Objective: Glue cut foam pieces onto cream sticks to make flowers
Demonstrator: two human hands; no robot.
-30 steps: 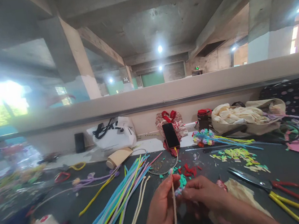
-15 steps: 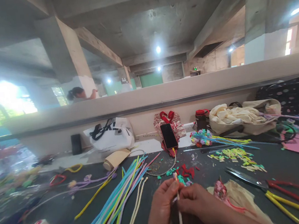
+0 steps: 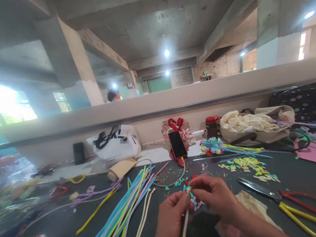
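Note:
My left hand (image 3: 172,218) pinches a cream fuzzy stem, like a pipe cleaner (image 3: 184,231), just below its upper end. Small teal and pale pieces show at that tip, too small to tell apart. My right hand (image 3: 215,194) is closed, its thumb and fingertips drawn together against the tip; whatever they pinch is hidden. Beneath the hands, short purple and teal cut pieces (image 3: 197,205) lie on the dark table. To the left lies a bundle of long blue, lilac and yellow stems (image 3: 126,211), with several cream stems (image 3: 143,224) beside it.
Red-and-yellow-handled shears (image 3: 283,197) lie open at right. Behind them are yellow cut pieces (image 3: 251,164) and a bunch of coloured stems (image 3: 211,146). A phone (image 3: 177,144) leans on a patterned bag at the back, near a white bag (image 3: 116,144) and a dark bottle (image 3: 211,127).
My right hand has risen from lower on the cream stem to its tip. The stem's lower part now slants left. The person beyond the partition has shifted right.

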